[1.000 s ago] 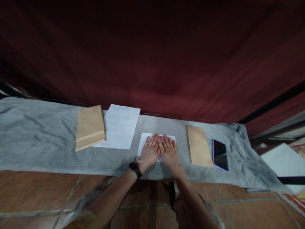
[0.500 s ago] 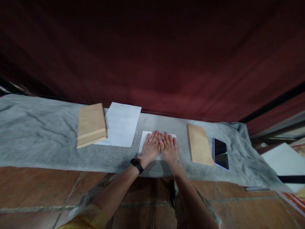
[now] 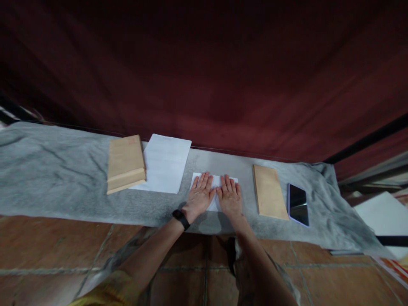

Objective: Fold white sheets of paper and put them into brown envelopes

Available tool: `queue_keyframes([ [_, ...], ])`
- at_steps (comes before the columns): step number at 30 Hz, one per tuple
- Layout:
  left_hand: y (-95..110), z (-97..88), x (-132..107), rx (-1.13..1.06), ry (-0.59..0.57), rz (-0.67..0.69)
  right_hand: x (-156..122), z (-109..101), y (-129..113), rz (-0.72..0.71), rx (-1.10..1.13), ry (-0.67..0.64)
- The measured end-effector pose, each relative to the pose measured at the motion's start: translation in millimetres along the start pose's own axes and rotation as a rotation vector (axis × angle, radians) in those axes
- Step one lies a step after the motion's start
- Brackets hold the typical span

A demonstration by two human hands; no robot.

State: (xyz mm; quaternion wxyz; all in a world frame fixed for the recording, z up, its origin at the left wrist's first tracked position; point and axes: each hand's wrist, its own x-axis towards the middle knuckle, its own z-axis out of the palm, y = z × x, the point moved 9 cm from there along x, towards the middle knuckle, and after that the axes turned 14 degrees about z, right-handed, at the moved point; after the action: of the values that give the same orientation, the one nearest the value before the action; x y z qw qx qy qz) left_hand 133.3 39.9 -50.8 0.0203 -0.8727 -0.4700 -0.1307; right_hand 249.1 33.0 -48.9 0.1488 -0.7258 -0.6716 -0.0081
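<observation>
A white sheet of paper (image 3: 216,183) lies on the grey cloth in front of me, partly covered by both hands. My left hand (image 3: 199,195) rests flat on its left part, fingers stretched out, with a dark band on the wrist. On the right part my right hand (image 3: 230,197) is also flat, fingers spread. The two thumbs nearly meet over the middle of the paper. Neither hand grips anything. The paper's surface under the palms is hidden.
A stack of brown envelopes (image 3: 125,158) overlaps larger white sheets (image 3: 167,161) on the left. To the right lie another bundle of brown envelopes (image 3: 269,191) and a phone (image 3: 298,205). The grey cloth (image 3: 63,178) covers the long surface; a dark red curtain (image 3: 204,85) hangs behind.
My hands have slid apart from the paper's middle, the left one leftward and the right one rightward, still flat. The view has shifted slightly.
</observation>
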Motion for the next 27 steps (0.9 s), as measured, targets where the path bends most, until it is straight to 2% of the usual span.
queue_keyframes([
  [6, 0.2, -2.8, -2.8, 0.005, -0.046, 0.0, -2.6, -0.6, 9.4, -0.013, -0.013, 0.043],
  [15, 3.6, -10.7, -5.5, 0.013, -0.026, 0.012, -2.1, -1.2, 33.4, 0.052, -0.077, 0.072],
  [22, 3.7, -9.5, -5.4, 0.019, -0.02, 0.015, -6.1, -14.7, 46.4, 0.118, -0.062, 0.162],
  [25, 3.1, -7.0, -5.4, 0.016, -0.016, 0.009, -4.6, -19.7, 45.4, 0.129, -0.036, 0.177],
  [27, 2.8, -6.3, -5.2, 0.012, -0.012, 0.005, -3.4, -21.0, 36.8, 0.095, 0.003, 0.165],
])
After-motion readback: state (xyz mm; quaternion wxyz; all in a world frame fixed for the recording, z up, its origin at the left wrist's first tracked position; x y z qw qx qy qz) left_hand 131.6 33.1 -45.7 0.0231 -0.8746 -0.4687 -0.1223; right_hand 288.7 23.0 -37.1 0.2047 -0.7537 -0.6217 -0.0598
